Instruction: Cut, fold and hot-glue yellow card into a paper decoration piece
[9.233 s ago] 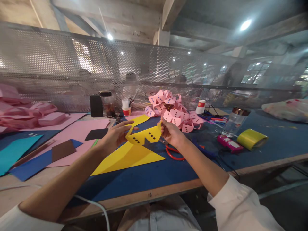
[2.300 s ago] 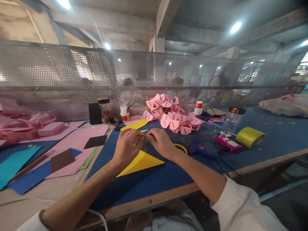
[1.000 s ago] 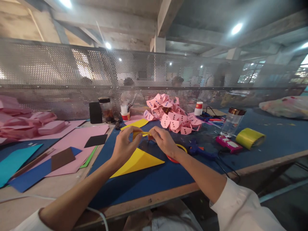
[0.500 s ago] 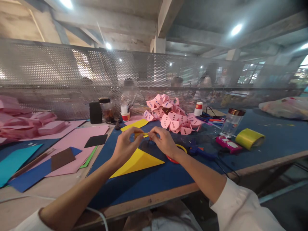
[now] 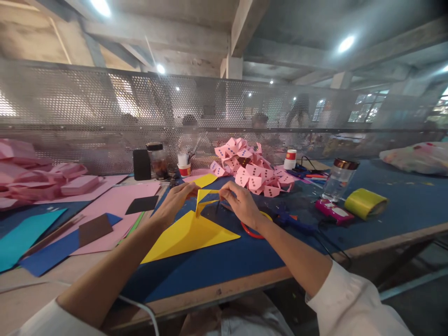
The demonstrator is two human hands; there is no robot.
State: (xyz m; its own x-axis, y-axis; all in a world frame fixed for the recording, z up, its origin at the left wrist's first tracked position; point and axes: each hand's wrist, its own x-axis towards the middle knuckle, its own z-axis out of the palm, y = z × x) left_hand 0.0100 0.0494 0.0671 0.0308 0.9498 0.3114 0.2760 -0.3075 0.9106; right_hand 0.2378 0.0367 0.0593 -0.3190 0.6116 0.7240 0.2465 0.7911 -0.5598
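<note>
My right hand (image 5: 241,201) pinches the right end of a narrow folded yellow paper strip (image 5: 206,192), held above the table. At the strip's left end, my left hand (image 5: 178,199) has its fingers stretched out, with the tips close to the fold; whether they touch is unclear. The strip's left end bends downward and its layers stand apart. Below both hands lies a larger yellow sheet (image 5: 196,239) with a pointed right corner. Partly behind my right wrist is a looped handle in red and yellow (image 5: 251,232). A blue glue gun (image 5: 296,219) lies to its right.
Pink dotted paper shapes (image 5: 254,170) are heaped at the back. Pink sheets (image 5: 105,205) and coloured pieces lie left. At right stand a clear bottle (image 5: 338,179), a magenta box (image 5: 334,211) and a yellow roll (image 5: 366,204). A perforated metal screen (image 5: 210,100) borders the back.
The yellow strip has swung open and shows more of its length. My left hand has shifted slightly left and its pinch has loosened; my right hand still grips its end.
</note>
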